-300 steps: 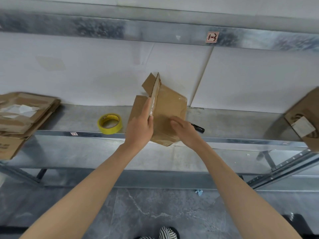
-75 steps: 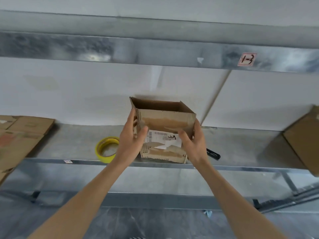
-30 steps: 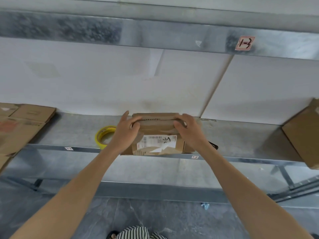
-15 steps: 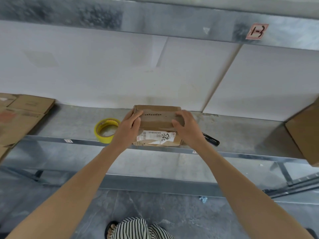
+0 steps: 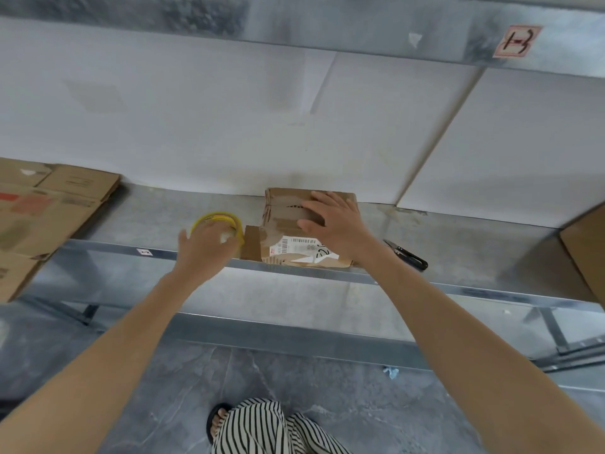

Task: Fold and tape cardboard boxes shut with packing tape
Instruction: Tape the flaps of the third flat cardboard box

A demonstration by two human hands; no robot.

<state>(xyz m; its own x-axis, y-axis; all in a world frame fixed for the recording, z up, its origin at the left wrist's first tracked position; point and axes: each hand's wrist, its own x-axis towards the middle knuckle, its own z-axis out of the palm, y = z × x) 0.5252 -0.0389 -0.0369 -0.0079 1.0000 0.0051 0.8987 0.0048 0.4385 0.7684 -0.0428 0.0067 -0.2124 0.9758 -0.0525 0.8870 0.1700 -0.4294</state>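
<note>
- A small cardboard box (image 5: pixel 294 224), its top flaps folded down, sits on the metal shelf (image 5: pixel 474 250), its near side at the shelf's front edge, about midway along.
- The right hand (image 5: pixel 334 221) lies flat on the box top, fingers spread wide, pressing the flaps; it grips nothing.
- A white shipping label (image 5: pixel 301 247) shows on the box's near side, below that hand.
- One brown flap (image 5: pixel 250 242) sticks out on the box's left side.
- The left hand (image 5: pixel 206 247) is over the yellow tape roll (image 5: pixel 217 221), just left of the box near the front edge. The hand is motion-blurred, so I cannot tell whether its fingers are closed on the roll.
- Small black snips (image 5: pixel 406 253) lie right of the box, close to the front edge.
- Flattened cardboard (image 5: pixel 49 208) is stacked at the shelf's left end.
- Another carton (image 5: pixel 586 250) stands at the right end.
</note>
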